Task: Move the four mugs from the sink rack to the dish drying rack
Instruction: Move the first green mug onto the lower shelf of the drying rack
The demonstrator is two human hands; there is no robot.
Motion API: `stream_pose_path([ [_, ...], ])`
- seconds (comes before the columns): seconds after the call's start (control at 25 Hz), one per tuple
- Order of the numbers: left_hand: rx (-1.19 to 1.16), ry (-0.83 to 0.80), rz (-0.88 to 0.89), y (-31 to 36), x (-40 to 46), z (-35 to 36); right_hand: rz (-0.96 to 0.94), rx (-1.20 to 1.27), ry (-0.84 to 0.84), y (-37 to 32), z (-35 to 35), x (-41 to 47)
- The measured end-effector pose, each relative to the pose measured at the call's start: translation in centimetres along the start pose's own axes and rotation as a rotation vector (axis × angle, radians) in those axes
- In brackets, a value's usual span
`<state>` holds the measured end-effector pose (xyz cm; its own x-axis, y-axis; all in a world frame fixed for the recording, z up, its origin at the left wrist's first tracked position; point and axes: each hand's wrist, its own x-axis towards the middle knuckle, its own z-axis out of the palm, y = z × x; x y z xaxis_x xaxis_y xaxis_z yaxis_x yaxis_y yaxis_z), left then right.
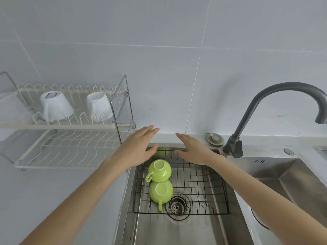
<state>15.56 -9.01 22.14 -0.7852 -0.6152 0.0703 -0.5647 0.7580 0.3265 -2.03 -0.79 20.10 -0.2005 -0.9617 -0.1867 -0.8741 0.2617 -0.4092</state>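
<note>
Two green mugs lie upside down on the black wire sink rack (pixel 203 183): the far green mug (pixel 160 171) with its handle to the left, the near green mug (pixel 161 192) with its handle toward me. Two white mugs stand upside down on the upper tier of the white dish drying rack (pixel 70 127): the left white mug (pixel 55 106) and the right white mug (pixel 100 106). My left hand (pixel 139 147) and my right hand (pixel 192 150) hover flat, fingers spread, above the sink's far edge, holding nothing.
A dark grey faucet (pixel 265 112) arches over the sink divider at right. The drain strainer (pixel 177 206) sits under the rack's near edge. A second basin (pixel 292 183) lies to the right. The drying rack's lower tier (pixel 70 149) holds nothing. White tiled wall behind.
</note>
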Motion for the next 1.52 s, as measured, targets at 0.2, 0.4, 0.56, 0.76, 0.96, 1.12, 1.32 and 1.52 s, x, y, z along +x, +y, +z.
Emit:
stream_pose_path([
  [0.2,-0.078,-0.130,-0.094,-0.8,1.4,4.3,0.041,0.101,-0.098,2.6,3.0,1.6],
  [0.4,-0.146,-0.270,-0.175,-3.0,3.5,8.8,0.129,0.233,-0.171,4.3,6.2,3.6],
  [0.56,-0.253,-0.365,-0.230,-4.4,4.6,12.5,0.207,0.331,-0.223,5.3,9.3,5.4],
  [0.76,-0.448,-0.352,-0.414,-5.9,6.3,15.9,0.326,0.446,-0.264,6.2,12.6,7.7],
  [0.96,-0.557,-0.329,-0.629,-7.1,8.4,19.2,0.506,0.579,-0.264,7.3,16.1,10.6],
  [1.12,-0.593,-0.344,-0.719,-7.6,9.6,20.9,0.610,0.668,-0.238,7.4,17.8,12.4],
  [1.32,-0.573,-0.306,-0.732,-8.4,9.7,22.6,0.687,0.713,-0.220,7.5,18.6,13.9],
  [1.52,-0.563,-0.264,-0.728,-8.2,9.3,22.9,0.745,0.787,-0.213,8.0,19.2,14.7],
])
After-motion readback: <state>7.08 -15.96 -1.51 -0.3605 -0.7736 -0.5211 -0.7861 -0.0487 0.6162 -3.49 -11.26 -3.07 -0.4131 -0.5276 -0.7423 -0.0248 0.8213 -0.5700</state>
